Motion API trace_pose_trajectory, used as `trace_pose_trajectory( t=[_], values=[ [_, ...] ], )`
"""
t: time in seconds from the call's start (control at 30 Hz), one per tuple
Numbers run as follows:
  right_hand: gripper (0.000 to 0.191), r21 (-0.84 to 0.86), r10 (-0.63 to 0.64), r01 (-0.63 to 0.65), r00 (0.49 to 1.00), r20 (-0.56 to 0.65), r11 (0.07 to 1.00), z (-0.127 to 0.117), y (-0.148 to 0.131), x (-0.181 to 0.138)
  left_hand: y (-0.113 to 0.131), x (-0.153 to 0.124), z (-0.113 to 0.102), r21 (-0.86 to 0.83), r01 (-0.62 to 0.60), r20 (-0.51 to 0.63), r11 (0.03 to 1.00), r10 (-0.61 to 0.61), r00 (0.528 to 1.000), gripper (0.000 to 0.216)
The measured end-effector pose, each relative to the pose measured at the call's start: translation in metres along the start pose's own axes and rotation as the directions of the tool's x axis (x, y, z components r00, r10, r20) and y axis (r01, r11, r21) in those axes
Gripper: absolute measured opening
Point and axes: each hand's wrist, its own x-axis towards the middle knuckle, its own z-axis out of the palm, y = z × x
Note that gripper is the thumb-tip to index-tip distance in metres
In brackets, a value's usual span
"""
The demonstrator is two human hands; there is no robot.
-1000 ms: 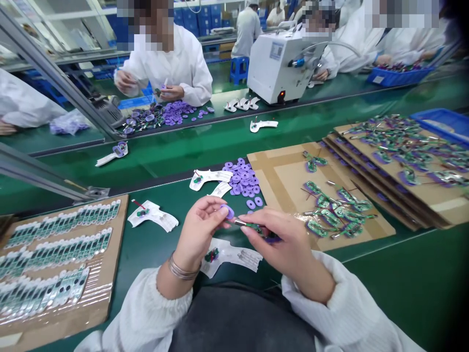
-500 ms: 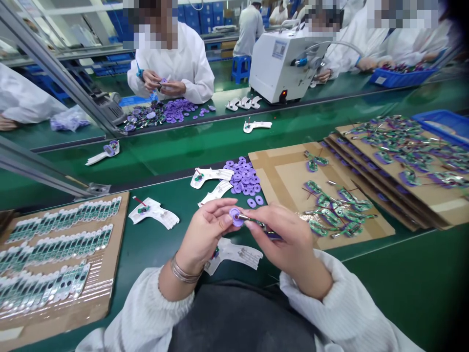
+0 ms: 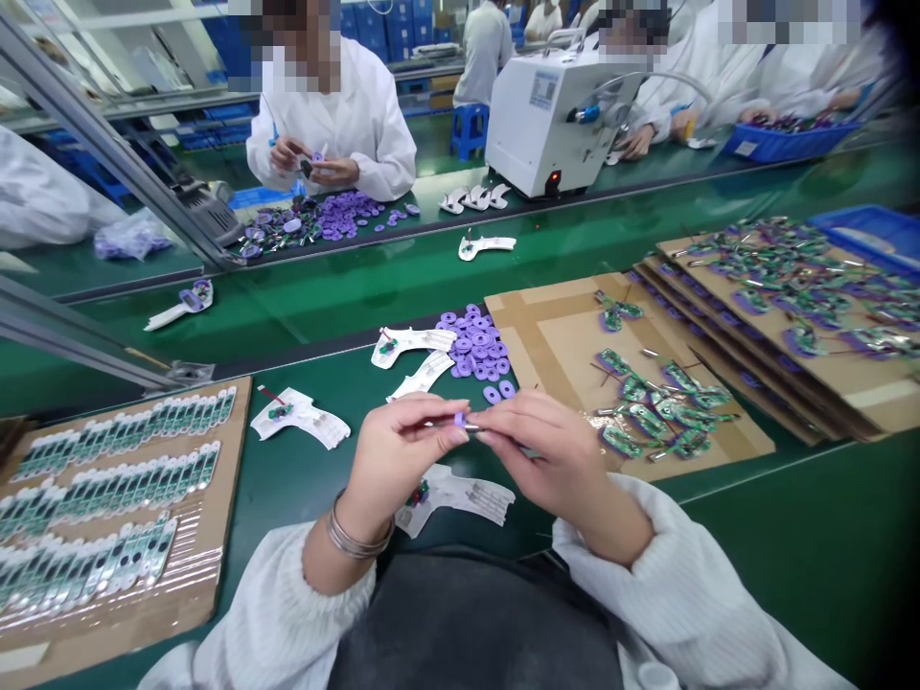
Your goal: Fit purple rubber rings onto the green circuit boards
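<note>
My left hand (image 3: pixel 392 455) pinches a small purple ring (image 3: pixel 460 420) between thumb and fingertips. Against it, a thin metal cylinder (image 3: pixel 472 428) points leftward out of my right hand (image 3: pixel 550 455), whose fingers are closed round it; the rest of that part is hidden by the fingers. Below both hands lies a white curved plastic shell (image 3: pixel 467 496) with a small circuit piece and red wire at its left end. Two more white shells (image 3: pixel 413 343) lie beyond my hands, beside a heap of purple rings (image 3: pixel 474 340). Another white shell (image 3: pixel 302 417) rests to the left.
At left, cardboard (image 3: pixel 194 589) bears rows of green circuit strips (image 3: pixel 129 489). At right, cardboard (image 3: pixel 542 331) holds green circuit assemblies (image 3: pixel 654 412), near stacked loaded boards. A green conveyor (image 3: pixel 359 273) carries white shells. Beyond it, a co-worker (image 3: pixel 337 125) handles purple parts beside a white machine (image 3: pixel 539 120).
The purple ring has turned from face-up to edge-on, with the metal cylinder still against it. Shells on the conveyor have shifted left.
</note>
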Motion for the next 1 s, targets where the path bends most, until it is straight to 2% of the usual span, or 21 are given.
trace_pose_trajectory(
  t=[0.13, 0.2, 0.33, 0.43, 0.5, 0.57, 0.6, 0.63, 0.73, 0.8, 0.9, 1.0],
  values=[
    [0.018, -0.187, -0.027, 0.031, 0.999, 0.024, 0.982, 0.008, 0.001, 0.001, -0.004, 0.006, 0.001, 0.037, 0.015, -0.038, 0.999, -0.014, 0.999, 0.019],
    [0.018, -0.210, -0.026, 0.033, 0.999, 0.037, 0.977, 0.012, 0.003, 0.003, -0.006, 0.013, 0.001, 0.078, 0.027, -0.046, 0.997, -0.023, 0.999, 0.018],
    [0.019, -0.190, 0.070, -0.067, 0.998, 0.009, 0.980, 0.020, 0.015, 0.006, -0.006, 0.031, 0.004, 0.159, 0.076, -0.029, 0.984, -0.072, 0.997, 0.019],
    [0.016, -0.045, 0.200, -0.201, 0.980, -0.021, 0.979, 0.023, 0.036, 0.005, -0.005, 0.054, 0.006, 0.231, 0.103, 0.103, 0.968, -0.129, 0.986, 0.027],
    [0.012, 0.061, 0.282, -0.279, 0.957, -0.060, 0.958, 0.022, 0.053, 0.002, -0.006, 0.083, 0.005, 0.275, 0.067, 0.217, 0.959, -0.130, 0.968, 0.039],
    [0.010, 0.116, 0.358, -0.345, 0.926, -0.119, 0.931, 0.020, 0.067, -0.001, -0.009, 0.127, 0.003, 0.403, -0.006, 0.237, 0.915, -0.098, 0.967, 0.045],
    [0.010, 0.127, 0.385, -0.368, 0.911, -0.148, 0.921, 0.018, 0.073, -0.002, -0.012, 0.154, 0.001, 0.507, -0.034, 0.205, 0.861, -0.082, 0.975, 0.043],
    [0.009, 0.132, 0.401, -0.383, 0.900, -0.171, 0.914, 0.017, 0.077, -0.003, -0.017, 0.183, 0.000, 0.651, -0.026, 0.149, 0.758, -0.094, 0.984, 0.041],
    [0.009, 0.124, 0.393, -0.376, 0.900, -0.190, 0.919, 0.012, 0.084, -0.004, -0.036, 0.273, -0.003, 0.786, 0.062, 0.022, 0.615, -0.127, 0.992, 0.039],
    [0.009, 0.107, 0.379, -0.365, 0.906, -0.189, 0.925, 0.010, 0.086, -0.005, -0.052, 0.320, -0.003, 0.844, 0.126, -0.054, 0.522, -0.150, 0.987, 0.040],
    [0.009, 0.084, 0.375, -0.366, 0.902, -0.214, 0.927, 0.009, 0.089, -0.005, -0.072, 0.362, 0.001, 0.890, 0.207, -0.148, 0.407, -0.173, 0.974, 0.041],
    [0.010, 0.080, 0.381, -0.372, 0.894, -0.235, 0.925, 0.010, 0.091, -0.005, -0.083, 0.377, 0.009, 0.913, 0.227, -0.175, 0.340, -0.176, 0.969, 0.038]
  ],
)
